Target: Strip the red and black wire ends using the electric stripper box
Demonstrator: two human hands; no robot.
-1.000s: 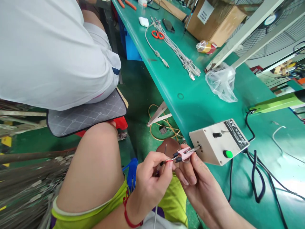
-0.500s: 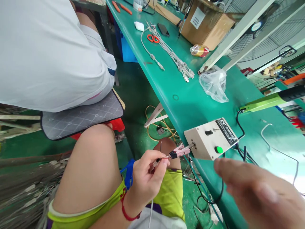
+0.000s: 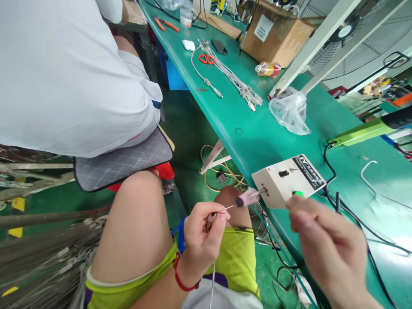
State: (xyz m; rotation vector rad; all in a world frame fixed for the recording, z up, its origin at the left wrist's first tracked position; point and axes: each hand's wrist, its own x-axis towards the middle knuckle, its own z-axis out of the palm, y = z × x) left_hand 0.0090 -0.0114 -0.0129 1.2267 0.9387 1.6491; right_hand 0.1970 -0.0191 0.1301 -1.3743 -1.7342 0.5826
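My left hand (image 3: pixel 202 234) pinches a thin wire (image 3: pixel 222 210) whose end runs into a pink clip (image 3: pixel 246 198) on the shaft of a beige control box (image 3: pixel 286 182) at the green bench's (image 3: pixel 257 137) near edge. The clip looks blurred, as if spinning. My right hand (image 3: pixel 328 249) hovers in front of the box, blurred, its fingertip beside the green button (image 3: pixel 298 194). Nothing shows in that hand; its fingers are loosely extended.
Another person in a white shirt (image 3: pixel 64 73) sits close on the left on a grey cushion (image 3: pixel 122 161). On the bench lie white cables (image 3: pixel 234 79), orange scissors (image 3: pixel 206 59), a plastic bag (image 3: pixel 289 113), a cardboard box (image 3: pixel 273 30) and black cords (image 3: pixel 354 214).
My right hand has left the clip and moved in front of the box, to its green button. The clip now looks blurred. My left hand keeps its pinch on the wire.
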